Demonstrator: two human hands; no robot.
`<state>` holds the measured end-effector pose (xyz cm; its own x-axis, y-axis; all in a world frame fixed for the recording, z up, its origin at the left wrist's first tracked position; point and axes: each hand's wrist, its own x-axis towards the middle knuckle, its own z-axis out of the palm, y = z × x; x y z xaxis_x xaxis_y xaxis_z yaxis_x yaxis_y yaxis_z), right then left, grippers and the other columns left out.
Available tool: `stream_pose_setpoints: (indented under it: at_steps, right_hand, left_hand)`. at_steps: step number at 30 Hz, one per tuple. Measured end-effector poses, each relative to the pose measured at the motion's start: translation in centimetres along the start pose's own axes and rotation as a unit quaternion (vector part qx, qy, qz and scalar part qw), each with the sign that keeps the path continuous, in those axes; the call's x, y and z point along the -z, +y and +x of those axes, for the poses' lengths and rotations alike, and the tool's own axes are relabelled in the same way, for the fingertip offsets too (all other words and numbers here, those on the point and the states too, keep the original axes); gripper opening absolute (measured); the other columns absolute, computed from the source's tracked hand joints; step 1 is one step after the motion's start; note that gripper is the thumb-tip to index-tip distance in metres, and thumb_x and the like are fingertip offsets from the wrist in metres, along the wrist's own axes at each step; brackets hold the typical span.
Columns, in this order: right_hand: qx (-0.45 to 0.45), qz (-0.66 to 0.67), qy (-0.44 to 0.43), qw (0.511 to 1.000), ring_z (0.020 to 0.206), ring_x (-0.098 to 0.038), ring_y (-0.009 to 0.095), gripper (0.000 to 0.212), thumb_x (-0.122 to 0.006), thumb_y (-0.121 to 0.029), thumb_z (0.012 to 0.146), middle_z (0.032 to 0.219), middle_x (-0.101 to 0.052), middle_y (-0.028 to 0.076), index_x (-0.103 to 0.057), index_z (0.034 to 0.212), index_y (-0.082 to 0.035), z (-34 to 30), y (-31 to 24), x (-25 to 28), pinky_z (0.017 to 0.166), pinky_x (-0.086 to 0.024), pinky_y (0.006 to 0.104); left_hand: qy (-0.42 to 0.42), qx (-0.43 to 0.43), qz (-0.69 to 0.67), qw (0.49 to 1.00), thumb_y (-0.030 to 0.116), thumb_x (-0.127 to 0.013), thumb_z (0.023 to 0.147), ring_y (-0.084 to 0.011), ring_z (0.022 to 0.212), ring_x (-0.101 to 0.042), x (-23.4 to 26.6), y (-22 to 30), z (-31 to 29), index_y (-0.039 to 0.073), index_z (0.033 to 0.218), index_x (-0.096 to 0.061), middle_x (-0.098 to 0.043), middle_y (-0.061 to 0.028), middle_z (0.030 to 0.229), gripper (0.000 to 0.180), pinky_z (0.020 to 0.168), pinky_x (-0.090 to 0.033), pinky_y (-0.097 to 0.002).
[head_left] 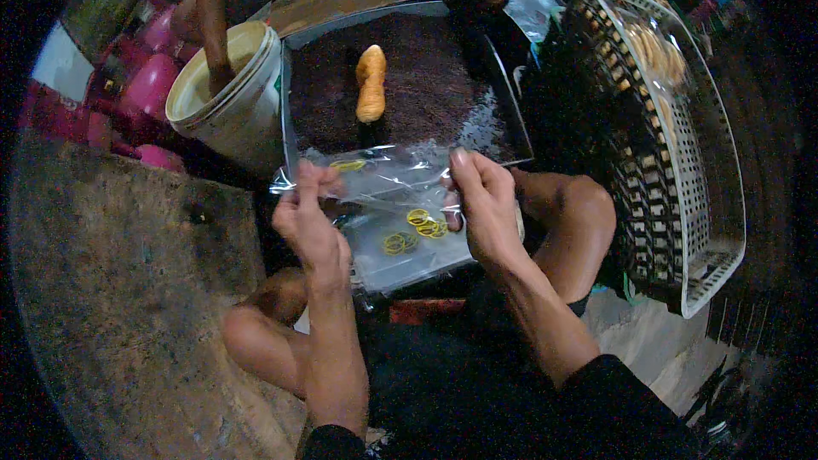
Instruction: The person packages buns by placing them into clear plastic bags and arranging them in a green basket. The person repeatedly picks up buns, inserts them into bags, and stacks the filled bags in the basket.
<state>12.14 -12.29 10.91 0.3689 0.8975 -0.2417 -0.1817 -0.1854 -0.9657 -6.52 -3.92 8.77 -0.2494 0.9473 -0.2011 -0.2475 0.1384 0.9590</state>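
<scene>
Between my hands a clear plastic bag (pixel 388 172) is stretched out over my lap. My left hand (pixel 311 204) pinches its left edge between thumb and fingers, and my right hand (pixel 486 196) grips the right edge. Under it lies a stack of flat clear bags (pixel 400 260) with yellow round prints. Just beyond, a golden-brown bread roll (pixel 371 85) rests on dark brown granules (pixel 328 68) in a metal tray (pixel 287 111). The roll is apart from both hands.
Another person's arm (pixel 215 25) reaches into a whitish bucket (pixel 260 94) left of the tray. A tilted white plastic basket (pixel 714 204) at the right holds bread rolls (pixel 656 51), some in clear wrapping. Bright pink items (pixel 153 89) stand far left, beside a worn brown floor (pixel 136 290).
</scene>
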Motion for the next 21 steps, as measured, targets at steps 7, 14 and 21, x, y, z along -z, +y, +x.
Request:
stream_pose_setpoints:
  at_steps: [7,14,21]
  right_hand:
    - [0.197,-0.424,0.222,0.856,0.13,-0.041,0.04,0.08,-0.077,-0.051,0.077,0.13,-0.053,0.025,-0.047,0.128,0.002,15.8,10.8,-12.0,0.108,-0.03,0.057]
    - [0.125,-0.269,0.091,0.951,0.107,-0.062,0.031,0.052,-0.075,-0.037,0.08,0.113,-0.066,0.017,-0.062,0.113,0.001,19.5,5.6,-6.3,0.097,-0.045,0.042]
    - [-0.005,0.071,-0.042,0.997,0.118,-0.055,0.024,0.048,-0.052,-0.024,0.091,0.124,-0.059,0.016,-0.051,0.132,0.0,10.7,-2.9,2.6,0.105,-0.039,0.0341]
  left_hand:
    - [0.201,-0.05,-0.184,0.961,0.042,-0.072,0.088,-0.0235,0.117,-0.057,8.4,-0.9,9.2,0.0,0.122,-0.059,-0.061,-0.0153,0.126,0.056,0.095,-0.047,-0.0359]
    - [0.077,-0.167,-0.091,0.979,0.046,-0.046,0.102,-0.0266,0.116,-0.059,10.2,-4.2,10.4,0.003,0.135,-0.046,-0.058,-0.0151,0.131,0.054,0.09,-0.053,-0.0414]
    - [0.024,-0.145,0.021,0.989,0.057,-0.035,0.102,-0.0281,0.113,-0.06,5.5,-4.6,9.3,-0.002,0.124,-0.052,-0.058,-0.0166,0.128,0.065,0.085,-0.056,-0.0402]
